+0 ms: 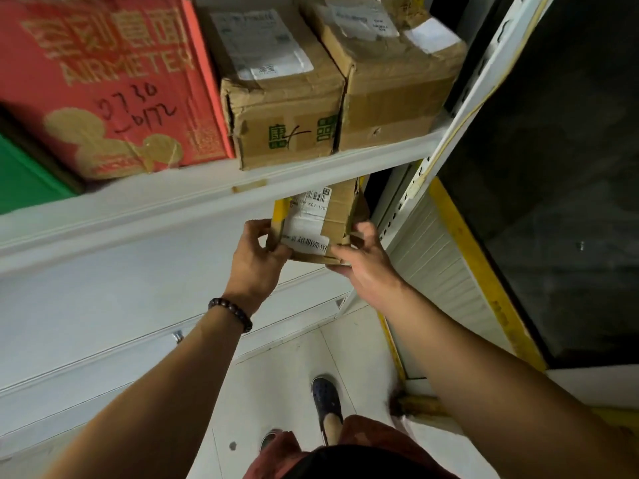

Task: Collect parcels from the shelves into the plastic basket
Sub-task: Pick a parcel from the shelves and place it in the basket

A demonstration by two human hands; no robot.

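The far end of the parcel (340, 216) is hidden behind the shelf edge (138, 216), and the print on its label (307, 224) is too blurred to be read. The fingers of the left hand (257, 261) are partly covered by the parcel. The red box (114, 81) and the green box (24, 178) are cut off at the edge of view.

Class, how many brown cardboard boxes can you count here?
3: a middle box and right box on the shelf; a held box between left hand and right hand. Others may hide behind.
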